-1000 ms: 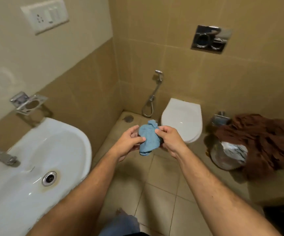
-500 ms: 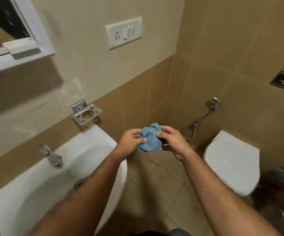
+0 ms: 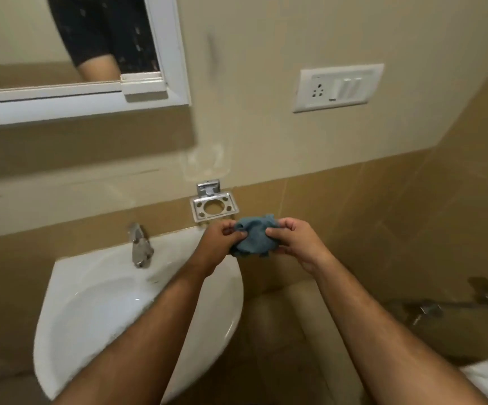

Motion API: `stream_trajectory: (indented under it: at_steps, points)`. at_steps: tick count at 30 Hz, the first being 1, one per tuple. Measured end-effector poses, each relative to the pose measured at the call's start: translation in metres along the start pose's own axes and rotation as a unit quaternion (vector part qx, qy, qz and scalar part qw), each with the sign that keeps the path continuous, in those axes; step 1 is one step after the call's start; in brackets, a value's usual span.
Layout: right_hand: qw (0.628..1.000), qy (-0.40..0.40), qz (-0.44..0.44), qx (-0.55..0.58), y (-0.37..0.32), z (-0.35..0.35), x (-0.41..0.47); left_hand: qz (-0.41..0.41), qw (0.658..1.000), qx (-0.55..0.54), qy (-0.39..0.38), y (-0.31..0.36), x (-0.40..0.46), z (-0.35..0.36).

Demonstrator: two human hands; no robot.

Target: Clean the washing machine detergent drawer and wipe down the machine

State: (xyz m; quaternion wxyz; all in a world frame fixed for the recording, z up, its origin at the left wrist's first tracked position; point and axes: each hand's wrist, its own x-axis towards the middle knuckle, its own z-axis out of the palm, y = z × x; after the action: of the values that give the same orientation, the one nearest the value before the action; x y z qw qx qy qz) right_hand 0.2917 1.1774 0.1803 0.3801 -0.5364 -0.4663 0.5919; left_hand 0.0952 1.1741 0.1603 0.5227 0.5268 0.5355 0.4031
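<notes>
Cloth [image 3: 253,238]: blue, bunched into a wad; you are holding it in the air between both hands, just in front of the soap holder [image 3: 214,206] and over the right rim of the basin [image 3: 96,302].
Washing machine and drawer: not showing anywhere in the head view; you are standing at a bathroom wall.
Step in hand (judged): you are readying the cloth at the basin, probably to wet or rinse it before wiping.
Doing it well: you are better off carrying the wad left, under the tap [image 3: 139,247], opening it flat so water reaches every fold, then wringing it over the bowl so nothing is dripping on the floor.
Left hand [image 3: 220,244]: thumb and fingers are curling onto the cloth's left edge, pinching it; the forearm is reaching up across the basin.
Right hand [image 3: 293,244]: thumb and forefinger are pinching the right edge, remaining fingers tucked underneath; the wrist is bending slightly inward.
Surroundings: mirror [image 3: 70,39] upper left, switch plate [image 3: 337,87] upper right.
</notes>
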Motion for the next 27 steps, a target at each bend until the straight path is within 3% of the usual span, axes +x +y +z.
stream_trajectory:
  at_steps: [8, 15, 20, 23, 27]
  points:
    - [0.998, -0.06, -0.021, -0.001, -0.018, 0.045, 0.063, -0.009, 0.986, -0.014, 0.165, 0.007, 0.012, -0.042]
    - [0.999, -0.019, -0.032, -0.038, -0.034, 0.082, 0.114, 0.007, 0.98, 0.067, 0.185, 0.009, 0.043, -0.079]
    - [0.978, 0.043, -0.063, -0.192, -0.031, 0.089, 0.131, 0.006, 0.978, 0.121, 0.173, -0.002, 0.063, -0.087]
    - [0.945, 0.082, -0.079, -0.308, -0.022, 0.084, 0.133, 0.048, 0.954, 0.239, 0.177, -0.015, 0.07, -0.089]
    - [0.936, 0.086, -0.084, -0.329, -0.016, 0.082, 0.134, 0.105, 0.922, 0.317, 0.195, -0.025, 0.07, -0.091]
